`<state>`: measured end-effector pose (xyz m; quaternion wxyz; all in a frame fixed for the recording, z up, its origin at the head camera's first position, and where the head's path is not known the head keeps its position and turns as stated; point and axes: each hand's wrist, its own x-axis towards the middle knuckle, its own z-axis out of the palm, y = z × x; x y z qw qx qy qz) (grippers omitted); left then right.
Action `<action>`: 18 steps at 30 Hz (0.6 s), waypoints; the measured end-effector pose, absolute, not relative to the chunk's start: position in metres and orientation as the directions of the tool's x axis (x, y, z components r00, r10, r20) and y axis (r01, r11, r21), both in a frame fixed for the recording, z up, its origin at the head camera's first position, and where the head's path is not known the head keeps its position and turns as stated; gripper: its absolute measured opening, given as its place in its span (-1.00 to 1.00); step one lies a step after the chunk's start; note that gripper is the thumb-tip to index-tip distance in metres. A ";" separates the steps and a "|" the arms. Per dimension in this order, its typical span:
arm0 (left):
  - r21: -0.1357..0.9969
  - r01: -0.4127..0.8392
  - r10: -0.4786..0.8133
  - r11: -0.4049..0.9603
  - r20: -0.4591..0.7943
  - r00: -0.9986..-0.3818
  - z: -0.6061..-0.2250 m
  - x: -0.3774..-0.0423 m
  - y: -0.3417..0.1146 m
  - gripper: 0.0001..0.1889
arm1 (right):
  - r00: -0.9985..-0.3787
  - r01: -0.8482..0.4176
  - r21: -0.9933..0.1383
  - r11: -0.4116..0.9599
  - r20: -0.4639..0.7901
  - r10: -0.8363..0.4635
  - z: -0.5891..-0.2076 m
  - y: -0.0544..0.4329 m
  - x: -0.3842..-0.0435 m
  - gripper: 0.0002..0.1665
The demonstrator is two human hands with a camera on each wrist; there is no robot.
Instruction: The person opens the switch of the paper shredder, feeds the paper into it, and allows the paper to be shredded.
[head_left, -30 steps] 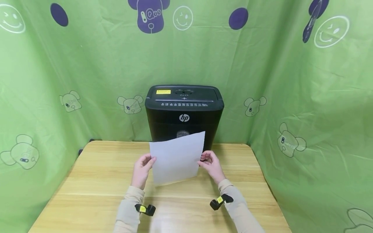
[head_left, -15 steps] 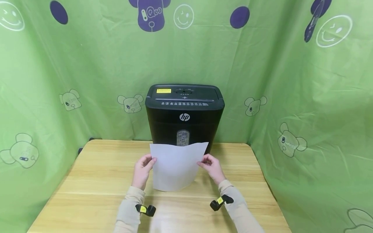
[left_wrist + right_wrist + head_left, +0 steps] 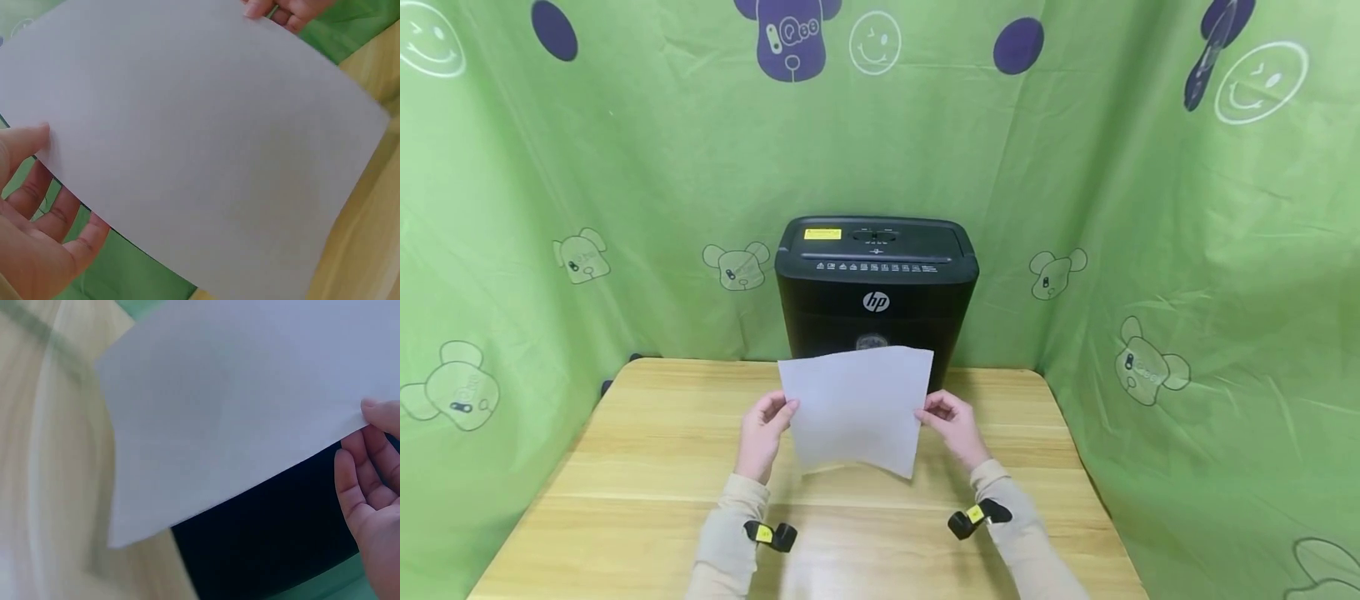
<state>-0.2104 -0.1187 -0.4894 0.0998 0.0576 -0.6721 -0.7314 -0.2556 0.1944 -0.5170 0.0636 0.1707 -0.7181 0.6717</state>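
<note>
A blank white sheet of paper (image 3: 859, 408) is held up over the table, slightly bowed, between both hands. My left hand (image 3: 763, 433) pinches its left edge, thumb on the near face and fingers behind, as the left wrist view shows with the thumb (image 3: 28, 140). On the opposite edge my right hand (image 3: 953, 425) pinches the paper the same way; in the right wrist view the thumb (image 3: 378, 415) presses its face. Behind the sheet stands a black HP paper shredder (image 3: 820, 312), its lower front partly hidden by the paper.
The shredder's top carries a yellow label (image 3: 823, 234), a row of small icons and a slot. It stands at the far edge of a light wooden table (image 3: 677, 433). Green printed curtains (image 3: 647, 167) enclose the back and both sides. Each sleeve bears a black strapped camera (image 3: 784, 537).
The paper's top edge dipped half a second ago and has risen again, and its lower edge now arches. My right hand has shifted slightly right. Both hands keep their pinch.
</note>
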 end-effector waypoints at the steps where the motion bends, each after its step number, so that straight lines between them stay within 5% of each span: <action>1: 0.994 0.079 -0.220 -0.080 0.060 -0.974 -0.487 -0.211 -0.119 -0.79 | -0.929 -0.342 -0.939 0.040 0.331 -0.165 -0.512 0.195 -0.255 -0.82; 18: 0.987 0.161 -0.163 0.010 0.161 -0.973 -0.453 -0.224 -0.116 -0.80 | -0.922 -0.372 -0.926 0.068 0.360 -0.142 -0.450 0.212 -0.250 -0.79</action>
